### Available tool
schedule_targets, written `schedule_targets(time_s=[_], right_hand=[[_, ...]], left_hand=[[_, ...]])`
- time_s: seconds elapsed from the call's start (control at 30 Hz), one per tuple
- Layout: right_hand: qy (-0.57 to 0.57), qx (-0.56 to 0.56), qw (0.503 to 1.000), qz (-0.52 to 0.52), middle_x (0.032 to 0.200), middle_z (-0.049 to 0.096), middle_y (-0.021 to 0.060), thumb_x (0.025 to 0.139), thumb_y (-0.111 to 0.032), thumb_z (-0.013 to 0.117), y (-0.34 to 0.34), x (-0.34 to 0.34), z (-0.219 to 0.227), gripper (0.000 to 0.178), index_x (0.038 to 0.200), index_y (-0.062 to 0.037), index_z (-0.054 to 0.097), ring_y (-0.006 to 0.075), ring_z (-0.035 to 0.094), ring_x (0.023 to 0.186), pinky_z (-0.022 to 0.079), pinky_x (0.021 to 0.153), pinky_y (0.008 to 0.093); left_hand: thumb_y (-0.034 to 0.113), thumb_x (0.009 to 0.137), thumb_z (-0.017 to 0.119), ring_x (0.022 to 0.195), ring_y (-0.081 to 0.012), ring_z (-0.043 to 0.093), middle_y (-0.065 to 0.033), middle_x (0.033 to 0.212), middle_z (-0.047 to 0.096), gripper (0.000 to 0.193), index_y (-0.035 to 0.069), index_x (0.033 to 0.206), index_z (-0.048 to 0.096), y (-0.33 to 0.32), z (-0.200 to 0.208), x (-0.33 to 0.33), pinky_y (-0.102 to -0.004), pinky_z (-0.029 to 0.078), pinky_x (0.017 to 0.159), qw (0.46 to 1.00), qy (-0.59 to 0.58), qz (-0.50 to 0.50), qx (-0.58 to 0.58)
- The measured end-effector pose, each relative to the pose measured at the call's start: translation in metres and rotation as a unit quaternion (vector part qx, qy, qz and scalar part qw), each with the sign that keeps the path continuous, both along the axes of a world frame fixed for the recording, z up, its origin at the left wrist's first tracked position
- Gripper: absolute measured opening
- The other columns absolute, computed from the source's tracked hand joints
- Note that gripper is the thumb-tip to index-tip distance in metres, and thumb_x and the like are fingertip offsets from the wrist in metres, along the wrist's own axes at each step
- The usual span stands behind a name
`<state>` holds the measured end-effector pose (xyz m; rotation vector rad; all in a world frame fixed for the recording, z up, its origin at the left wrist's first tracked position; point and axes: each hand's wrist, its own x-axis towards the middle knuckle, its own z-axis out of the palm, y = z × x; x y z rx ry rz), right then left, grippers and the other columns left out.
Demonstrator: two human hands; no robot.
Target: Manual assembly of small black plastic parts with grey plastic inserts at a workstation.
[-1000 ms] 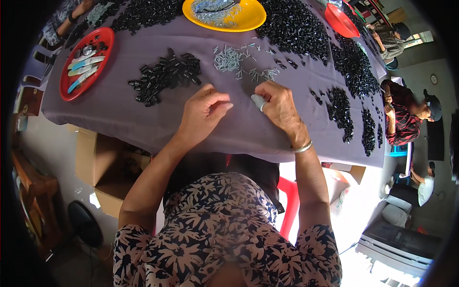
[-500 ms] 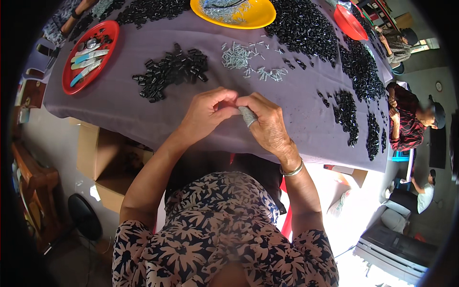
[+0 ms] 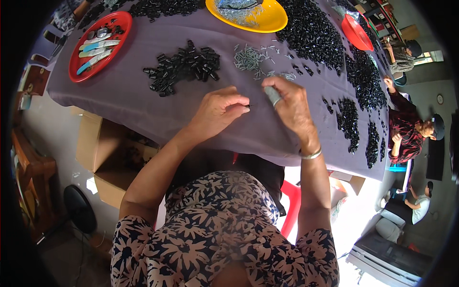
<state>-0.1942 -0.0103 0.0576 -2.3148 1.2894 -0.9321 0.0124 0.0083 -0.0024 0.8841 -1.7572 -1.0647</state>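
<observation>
Between the thumb and fingertips of my left hand is a small black plastic piece, mostly hidden by the fingers. My right hand is apart from it, farther right, with its fingers curled in and a grey cover on one digit. Whether anything is in that pinch is hidden. Just beyond the right hand lies a loose heap of small pale pins. A pile of small black plastic pieces lies beyond my left hand.
On the purple-grey cloth stand a red tray with blue-and-white-handled tools, a yellow dish of pins and a red bowl. Large heaps of black pieces spread to the right. Other people sit along the right side.
My hands were together at the fingertips and have come apart. The right hand has moved right and away from me, toward the pale pins; the left keeps a black piece.
</observation>
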Motion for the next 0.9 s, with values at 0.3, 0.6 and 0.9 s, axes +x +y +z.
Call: schedule_targets(time_s=[0.3, 0.6, 0.9], right_hand=[[0.176, -0.046, 0.977, 0.116, 0.085, 0.062, 0.0137, 0.071, 0.010, 0.062, -0.059, -0.005, -0.006, 0.027, 0.096, -0.0010, 0.065, 0.0350, 0.063, 0.082, 0.050, 0.070, 0.0416], [0.308, -0.071, 0.940, 0.126, 0.086, 0.061, 0.0150, 0.068, 0.008, 0.060, -0.065, 0.014, 0.003, 0.018, 0.084, -0.0006, 0.061, 0.0369, 0.062, 0.087, 0.051, 0.071, 0.0450], [0.024, 0.082, 0.996, -0.029, 0.072, 0.061, -0.0013, 0.078, 0.005, 0.067, -0.045, -0.014, -0.008, 0.010, 0.087, 0.0007, 0.063, 0.0014, 0.048, 0.067, 0.043, 0.057, 0.0213]], left_hand=[[0.007, 0.080, 0.074, 0.071, -0.0225, 0.059, -0.0054, 0.080, 0.060, 0.013, 0.004, 0.090, 0.067, -0.002, -0.005, -0.006, -0.0340, 0.045, 0.066, 0.982, -0.070, 0.032, -0.173], [0.007, 0.077, 0.073, 0.083, -0.0240, 0.059, -0.0037, 0.084, 0.058, 0.015, 0.007, 0.089, 0.064, -0.001, -0.010, -0.012, -0.0368, 0.045, 0.072, 0.964, -0.135, 0.038, -0.225], [0.002, 0.072, 0.069, 0.086, -0.0248, 0.059, -0.0061, 0.091, 0.056, 0.026, 0.006, 0.097, 0.065, 0.002, -0.008, -0.014, -0.0359, 0.049, 0.074, 0.953, -0.173, 0.016, -0.247]])
